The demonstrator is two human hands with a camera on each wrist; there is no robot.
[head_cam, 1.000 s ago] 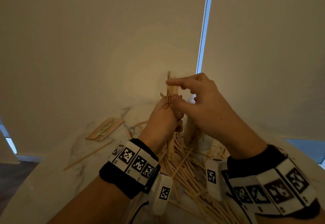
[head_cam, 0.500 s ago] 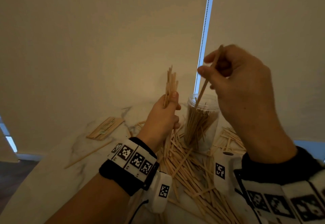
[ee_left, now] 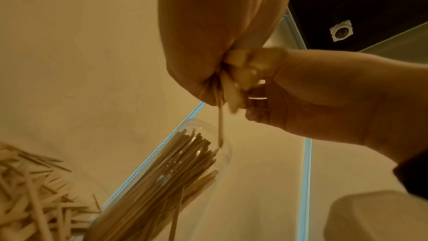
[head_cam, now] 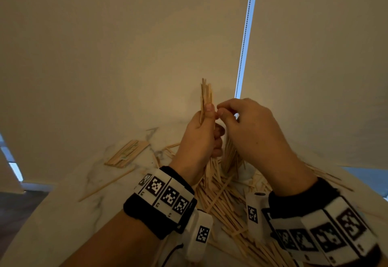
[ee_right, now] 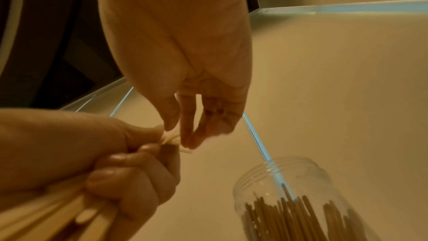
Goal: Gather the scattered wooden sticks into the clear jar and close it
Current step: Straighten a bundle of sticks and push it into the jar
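Note:
My left hand grips an upright bundle of wooden sticks above the table. My right hand is right beside it, thumb and forefinger pinching a stick at the bundle's right side. In the right wrist view its fingertips meet the stick ends by the left thumb. The clear jar stands open and about half full of sticks, also seen in the left wrist view as the jar. In the head view my right hand hides most of it. Loose sticks lie heaped between my wrists.
A neat stack of flat sticks lies at the back left of the marble table, with one long thin skewer in front of it. Roller blinds and a bead chain hang close behind.
Half a second ago my right hand held one stick high over the jar. It has come down and left to the bundle, without that stick. My left hand stayed put.

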